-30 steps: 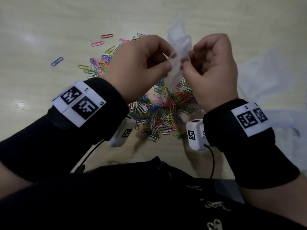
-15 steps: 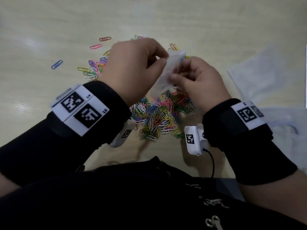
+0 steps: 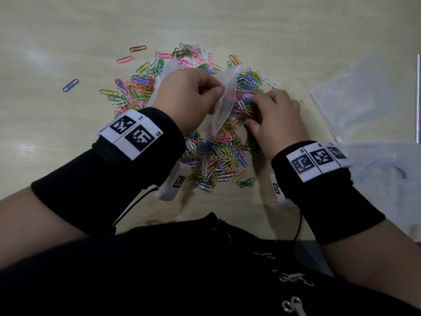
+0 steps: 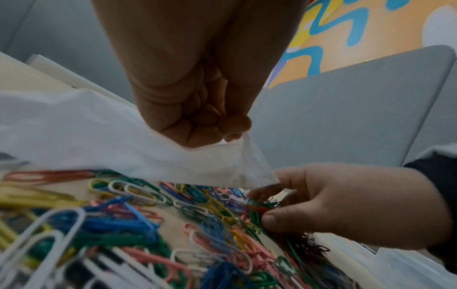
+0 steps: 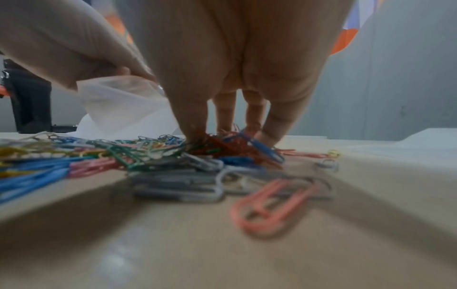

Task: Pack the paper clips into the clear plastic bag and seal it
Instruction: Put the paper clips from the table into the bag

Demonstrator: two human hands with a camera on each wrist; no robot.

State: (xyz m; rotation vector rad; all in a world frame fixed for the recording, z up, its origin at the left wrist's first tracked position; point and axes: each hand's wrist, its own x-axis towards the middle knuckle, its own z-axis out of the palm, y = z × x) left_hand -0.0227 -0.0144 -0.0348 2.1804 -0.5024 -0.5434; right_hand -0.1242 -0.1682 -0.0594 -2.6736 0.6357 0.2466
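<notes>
A heap of coloured paper clips (image 3: 216, 156) covers the middle of the pale wooden table (image 3: 68, 137). My left hand (image 3: 218, 92) pinches the rim of a small clear plastic bag (image 3: 224, 103), which hangs low over the heap; in the left wrist view the bag (image 4: 99, 133) drapes from the left hand (image 4: 222, 129). My right hand (image 3: 252, 110) is down on the heap just right of the bag. Its thumb and fingers (image 4: 269, 219) curl round a bunch of clips (image 4: 257, 209). In the right wrist view the right hand's fingertips (image 5: 267, 136) dig into red and blue clips (image 5: 230, 146).
More clear bags lie flat at the right (image 3: 364, 96), and a larger plastic bag with a handle hole (image 3: 382, 179) lies nearer me. Stray clips lie left of the heap: a blue one (image 3: 70, 85), a pink one (image 3: 124, 59), a red one (image 3: 137, 48).
Both hands came down from chest height. My right hand let go of the bag and dropped onto the clips. The left hand keeps the bag, now lower over the heap.
</notes>
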